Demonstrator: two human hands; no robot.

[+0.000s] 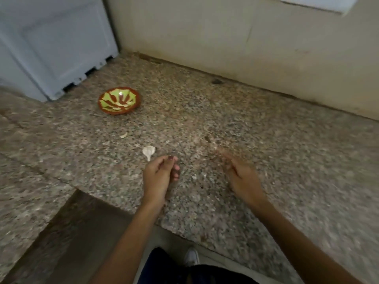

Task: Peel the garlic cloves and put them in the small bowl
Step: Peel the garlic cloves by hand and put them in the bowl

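Note:
The small bowl, green inside with red-brown streaks, sits empty on the granite counter at the back left. A white piece of garlic bulb with a stem lies just beyond my left hand. One loose clove lies between it and the bowl. My left hand hovers over the counter with curled fingers, thumb and fingertips pinching a small purplish bit that looks like a garlic clove, mostly hidden. My right hand is blurred, fingers loosely spread and holding nothing, about a hand's width to the right.
A pale blue appliance or cabinet stands at the back left, and a beige wall runs behind the counter. Peel scraps lie between my hands. The counter's front edge steps back at the lower left above a dark recess.

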